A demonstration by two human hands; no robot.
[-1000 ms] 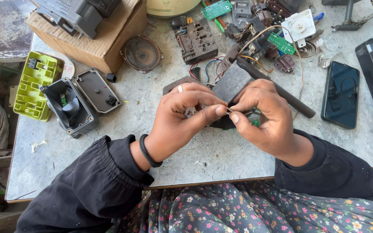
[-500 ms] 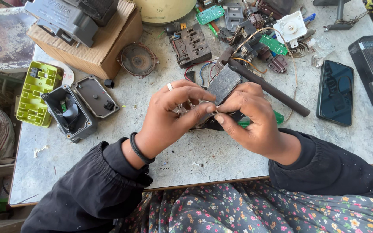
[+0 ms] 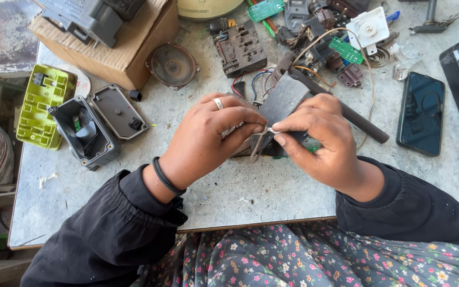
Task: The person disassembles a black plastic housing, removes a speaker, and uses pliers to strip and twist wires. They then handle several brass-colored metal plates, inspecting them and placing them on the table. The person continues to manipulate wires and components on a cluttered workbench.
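Observation:
My left hand, with a ring and a black wristband, and my right hand meet over the middle of a grey table. Between their fingertips both pinch a thin pale wire. Under the hands lies a dark grey box-shaped electrical part, partly hidden by my fingers. Coloured wires trail from its far end. A long dark rod lies slantwise behind my right hand.
An open grey casing with its lid and a lime-green plastic piece sit at left. A cardboard box, a small speaker, circuit boards and loose parts crowd the far side. A black phone lies at right.
The hands stay together over the dark part, fingers shifting slightly on the thin wire. The view has drifted a little; nothing on the table has moved.

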